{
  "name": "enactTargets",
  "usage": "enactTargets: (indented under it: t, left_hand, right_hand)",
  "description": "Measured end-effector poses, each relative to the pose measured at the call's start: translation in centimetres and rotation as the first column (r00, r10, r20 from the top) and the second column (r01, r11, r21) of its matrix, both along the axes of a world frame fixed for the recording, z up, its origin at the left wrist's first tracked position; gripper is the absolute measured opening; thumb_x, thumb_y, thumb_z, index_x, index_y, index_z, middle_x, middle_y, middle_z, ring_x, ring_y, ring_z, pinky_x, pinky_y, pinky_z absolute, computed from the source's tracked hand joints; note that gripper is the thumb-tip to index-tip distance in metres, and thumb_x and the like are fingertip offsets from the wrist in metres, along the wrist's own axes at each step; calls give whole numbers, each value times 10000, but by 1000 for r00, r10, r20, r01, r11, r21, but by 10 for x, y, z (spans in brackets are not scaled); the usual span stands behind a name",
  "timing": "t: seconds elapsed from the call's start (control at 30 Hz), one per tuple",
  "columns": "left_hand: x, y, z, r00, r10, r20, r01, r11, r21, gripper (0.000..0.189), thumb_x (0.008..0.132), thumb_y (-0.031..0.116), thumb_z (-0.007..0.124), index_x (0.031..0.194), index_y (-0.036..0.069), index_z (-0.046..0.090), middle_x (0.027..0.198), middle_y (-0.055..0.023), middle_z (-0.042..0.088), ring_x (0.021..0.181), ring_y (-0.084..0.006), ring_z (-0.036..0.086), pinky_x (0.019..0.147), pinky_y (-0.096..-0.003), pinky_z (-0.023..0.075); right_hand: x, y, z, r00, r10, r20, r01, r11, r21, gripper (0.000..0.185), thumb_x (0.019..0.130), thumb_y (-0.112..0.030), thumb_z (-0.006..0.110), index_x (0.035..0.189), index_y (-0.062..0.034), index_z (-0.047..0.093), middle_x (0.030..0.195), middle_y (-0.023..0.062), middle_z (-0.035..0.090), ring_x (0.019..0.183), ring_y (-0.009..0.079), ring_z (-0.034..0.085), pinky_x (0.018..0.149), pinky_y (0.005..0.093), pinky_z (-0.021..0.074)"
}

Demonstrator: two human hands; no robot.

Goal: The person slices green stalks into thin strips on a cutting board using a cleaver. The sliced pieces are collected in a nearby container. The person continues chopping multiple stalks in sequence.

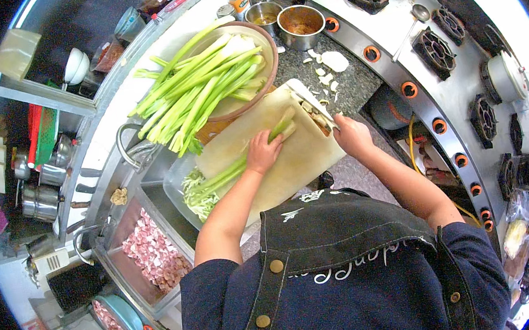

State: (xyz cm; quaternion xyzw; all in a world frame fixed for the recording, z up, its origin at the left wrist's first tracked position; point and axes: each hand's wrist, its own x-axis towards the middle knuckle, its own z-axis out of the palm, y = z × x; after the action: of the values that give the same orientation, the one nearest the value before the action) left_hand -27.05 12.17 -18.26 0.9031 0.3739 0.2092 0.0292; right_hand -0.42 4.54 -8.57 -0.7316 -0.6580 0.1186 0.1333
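On the cutting board (288, 162), my left hand (263, 151) rests closed around several green celery stalks (227, 173). My right hand (353, 133) grips a knife (308, 98) with a pale blade, held along the board's far right edge. Root ends and brown trimmings (317, 120) lie beside the blade. The stalks' other ends reach over a clear plastic tub (174, 181) that holds sliced pale green pieces (196, 198). Beyond the board, a large brown-rimmed bowl (275, 59) carries a heap of long celery stalks (204, 85).
Two metal pots (305, 41) (263, 13) and white peelings (328, 78) are on the dark counter. A gas stove (405, 41) curves along the right. At lower left, a sink (127, 273) holds chopped raw meat (153, 247); a faucet (126, 147) stands above it.
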Motion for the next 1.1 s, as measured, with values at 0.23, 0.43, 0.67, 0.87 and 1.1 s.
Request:
enactTargets:
  t: [0.23,0.43,0.67,0.87,1.1]
  left_hand:
    - [14,-8,6,1000,-11,28,15,992,-129,446,766,190,626,1205,157,558,975,-84,576,908,-285,531,784,-433,430]
    - [21,-16,0,995,34,92,-32,999,-22,486,742,129,585,1225,145,537,936,-54,593,871,-254,533,729,-388,434]
    - [47,-21,2,985,109,134,-95,990,-102,448,730,71,528,1178,55,545,993,-82,611,895,-279,537,772,-398,432]
    - [51,-21,4,975,130,178,-113,988,-105,330,741,37,521,1065,28,581,899,-104,612,875,-290,545,764,-400,432]
    - [49,-22,-6,982,120,147,-117,993,-26,302,739,60,536,1034,21,585,878,-104,612,871,-281,544,767,-403,432]
  right_hand:
    - [-17,-11,10,993,120,20,-116,986,-122,142,797,-185,522,899,-88,541,780,175,626,703,362,625,626,478,502]
    - [-17,-30,24,999,-8,-34,2,986,-170,185,800,-196,525,929,-64,533,836,185,630,774,372,617,688,484,491]
    - [-28,-43,37,996,-43,-73,33,990,-136,194,831,-188,535,979,-64,518,876,180,625,791,363,611,682,464,483]
    - [-35,-52,33,995,-4,-96,-13,986,-169,167,854,-153,445,974,-54,506,887,196,634,784,374,627,683,482,500]
    - [-45,-30,9,998,-8,-57,-14,923,-386,136,851,-92,390,941,-17,460,805,242,629,753,420,624,660,511,493]
